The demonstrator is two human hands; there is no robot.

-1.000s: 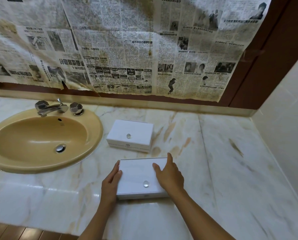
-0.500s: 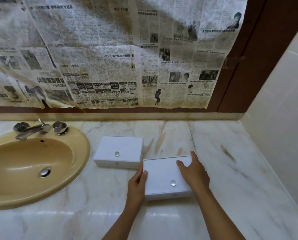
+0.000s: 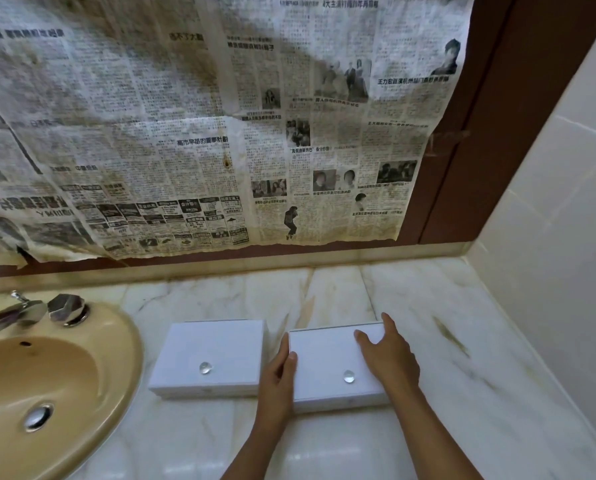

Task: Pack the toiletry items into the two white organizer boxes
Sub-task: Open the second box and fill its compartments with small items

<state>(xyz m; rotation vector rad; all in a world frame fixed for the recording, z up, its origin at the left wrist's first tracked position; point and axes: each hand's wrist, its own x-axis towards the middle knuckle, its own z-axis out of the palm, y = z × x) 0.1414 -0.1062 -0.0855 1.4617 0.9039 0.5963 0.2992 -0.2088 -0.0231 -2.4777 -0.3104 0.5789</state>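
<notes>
Two white boxes sit side by side on the marble counter (image 3: 462,341), both with lids closed. The right box (image 3: 327,358) lies well right of the sink (image 3: 82,375); the left box (image 3: 213,351) lies between it and the sink. The left hand (image 3: 277,379) presses straight fingers against the right box's left side. The right hand (image 3: 388,355) rests flat on its lid, fingers relaxed. Newspaper (image 3: 203,126) covers the wall behind the sink.
</notes>
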